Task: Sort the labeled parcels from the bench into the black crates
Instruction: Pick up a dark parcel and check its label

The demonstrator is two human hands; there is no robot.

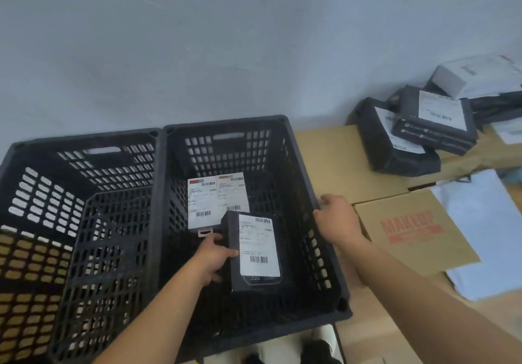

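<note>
Inside the right crate (226,123), the left grip (214,259) clasps a black parcel (258,248) by its left edge, thumb on top, label facing up. The parcel's far end overlaps two white labels (203,199) lying deeper in the same crate. The right grip (339,222) rests on this crate's right rim; whether its fingers curl round the rim I cannot tell. The left crate (84,140) stands touching alongside. More black parcels (423,129) lie piled on the cardboard-covered surface (333,160), far right.
</note>
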